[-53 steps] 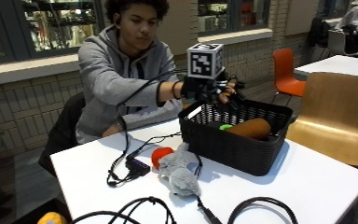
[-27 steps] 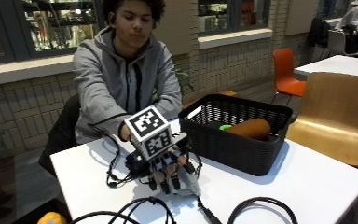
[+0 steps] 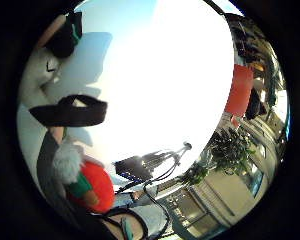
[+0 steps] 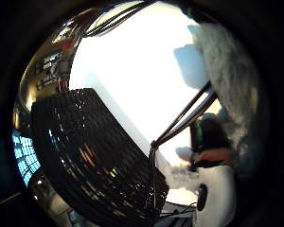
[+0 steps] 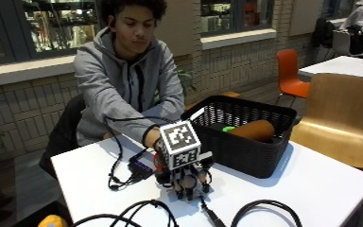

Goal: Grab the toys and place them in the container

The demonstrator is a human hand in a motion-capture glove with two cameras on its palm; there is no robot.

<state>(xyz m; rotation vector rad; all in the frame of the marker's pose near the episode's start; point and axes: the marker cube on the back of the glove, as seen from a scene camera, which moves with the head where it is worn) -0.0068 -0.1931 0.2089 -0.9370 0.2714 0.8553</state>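
Note:
In the outside view my gloved right hand [image 5: 186,177] is down on the white table [image 5: 320,184], just left of the black mesh basket [image 5: 244,142]. Its fingers point down and curl round a grey plush toy [image 5: 198,190], which the hand mostly hides. The thumb side palm view has the grey plush toy [image 4: 227,71] close by the palm, with the basket [image 4: 94,156] beside it. A red toy [image 3: 95,187] with a grey tuft and green band lies by the hand in the little finger side view. An orange toy [image 5: 254,130] and a green one [image 5: 229,128] lie in the basket.
Black cables [image 5: 125,213] loop over the near part of the table, and a small black box [image 5: 141,168] lies left of the hand. A yellow object [image 5: 52,221] sits at the near left corner. A wooden chair [image 5: 339,113] stands right of the table.
The hand came from above the basket down to the toys on the table. Its fingers, spread half a second ago, have drawn together on the grey plush.

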